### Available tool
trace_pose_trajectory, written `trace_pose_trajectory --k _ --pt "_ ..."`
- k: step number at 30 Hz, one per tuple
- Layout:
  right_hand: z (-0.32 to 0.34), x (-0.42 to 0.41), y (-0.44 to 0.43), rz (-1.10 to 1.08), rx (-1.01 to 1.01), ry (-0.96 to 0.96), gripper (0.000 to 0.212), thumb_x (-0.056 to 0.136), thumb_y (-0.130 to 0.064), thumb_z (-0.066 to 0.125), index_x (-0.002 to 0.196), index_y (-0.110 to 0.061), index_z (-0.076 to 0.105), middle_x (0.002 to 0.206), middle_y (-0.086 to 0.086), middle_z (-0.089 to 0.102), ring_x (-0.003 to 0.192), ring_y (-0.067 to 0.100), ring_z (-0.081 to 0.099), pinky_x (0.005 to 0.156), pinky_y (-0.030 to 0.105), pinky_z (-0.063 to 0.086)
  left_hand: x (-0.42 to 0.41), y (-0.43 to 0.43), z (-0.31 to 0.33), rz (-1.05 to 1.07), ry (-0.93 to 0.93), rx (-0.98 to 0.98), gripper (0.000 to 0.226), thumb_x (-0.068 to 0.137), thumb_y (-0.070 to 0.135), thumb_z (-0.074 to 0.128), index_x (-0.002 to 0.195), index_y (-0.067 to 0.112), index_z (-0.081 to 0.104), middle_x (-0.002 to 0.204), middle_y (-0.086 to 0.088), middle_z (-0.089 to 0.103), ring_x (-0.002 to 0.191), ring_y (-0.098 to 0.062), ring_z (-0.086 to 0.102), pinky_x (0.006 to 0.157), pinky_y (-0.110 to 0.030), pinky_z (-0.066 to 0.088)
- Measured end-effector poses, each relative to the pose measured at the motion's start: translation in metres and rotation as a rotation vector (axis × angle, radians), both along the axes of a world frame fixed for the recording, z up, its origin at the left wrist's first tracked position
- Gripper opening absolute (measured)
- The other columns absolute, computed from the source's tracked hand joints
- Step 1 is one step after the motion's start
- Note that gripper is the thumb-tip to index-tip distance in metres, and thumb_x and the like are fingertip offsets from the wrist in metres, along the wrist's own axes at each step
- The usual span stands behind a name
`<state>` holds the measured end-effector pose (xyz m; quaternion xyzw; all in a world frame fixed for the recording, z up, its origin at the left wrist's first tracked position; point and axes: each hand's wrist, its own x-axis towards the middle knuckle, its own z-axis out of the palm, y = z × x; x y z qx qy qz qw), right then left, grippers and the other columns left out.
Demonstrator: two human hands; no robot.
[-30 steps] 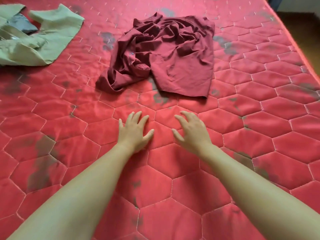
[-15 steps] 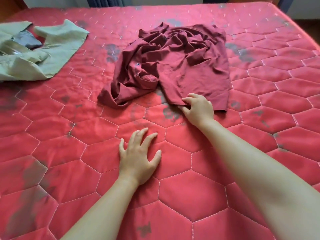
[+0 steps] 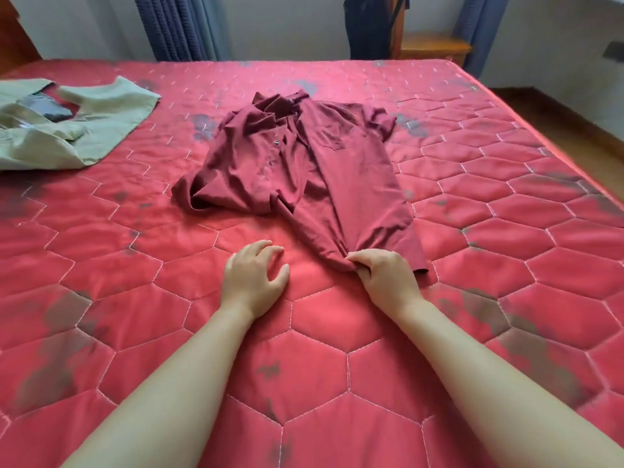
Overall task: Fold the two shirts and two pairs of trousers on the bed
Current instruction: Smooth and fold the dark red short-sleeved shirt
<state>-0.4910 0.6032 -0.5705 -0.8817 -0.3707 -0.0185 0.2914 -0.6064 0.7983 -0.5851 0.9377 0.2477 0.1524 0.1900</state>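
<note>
Pinching maroon shirt (image 3: 324,163) — right hand (image 3: 388,278)

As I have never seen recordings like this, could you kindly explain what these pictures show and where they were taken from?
There is no machine: these are a person's bare hands, filmed by a camera worn on the head, looking forward and down. The surface is a bed with a red quilted cover. A crumpled maroon shirt lies in the middle; a green garment lies at far left. The right hand pinches the shirt's near hem. The left hand rests on the bed, holding nothing.
</note>
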Motion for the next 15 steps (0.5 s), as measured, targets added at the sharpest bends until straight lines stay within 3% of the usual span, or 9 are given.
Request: trace_pose_trajectory --k 6,9,11,15 --pt "0.019 -0.067 -0.085 -0.006 -0.074 0.062 0.031 0.075 -0.004 0.063 0.103 -0.017 0.070 0.104 0.000 0.071 0.101 0.023 0.063 0.086 0.033 0.048 -0.063 -0.037 0.019 -0.155 0.055 -0.064 0.032 0.082 0.035 0.061 0.114 0.029 0.060 0.125 0.009 0.054 0.119 -0.014 0.049 0.098 -0.034 0.037" --pt "0.034 -0.067 -0.095 0.205 -0.194 0.261 0.059 0.064 -0.023 0.057 0.122 -0.034 0.055 0.132 -0.011 0.048 0.124 0.005 0.042 0.102 0.021 0.033 -0.067 -0.037 0.034 -0.169 0.096 -0.085 0.035 0.081 0.033 0.062 0.115 0.028 0.058 0.120 0.008 0.055 0.113 -0.015 0.052 0.094 -0.038 0.043" --pt "0.038 -0.061 -0.079 0.249 -0.193 0.346 0.065 0.062 -0.036 0.055 0.126 -0.042 0.048 0.140 -0.015 0.033 0.131 0.000 0.029 0.107 0.020 0.025 -0.062 -0.034 0.042 -0.146 0.120 -0.131 0.036 0.081 0.030 0.061 0.117 0.026 0.058 0.123 0.005 0.053 0.115 -0.017 0.051 0.095 -0.040 0.043" --pt "0.017 -0.057 -0.024 -0.006 -0.257 0.210 0.063 0.083 -0.047 0.057 0.140 -0.033 0.036 0.152 -0.006 0.023 0.141 0.013 0.018 0.115 0.046 0.017 -0.058 -0.036 0.041 -0.129 0.162 -0.218 0.035 0.083 0.028 0.059 0.118 0.024 0.057 0.123 0.002 0.054 0.115 -0.018 0.050 0.098 -0.041 0.041"
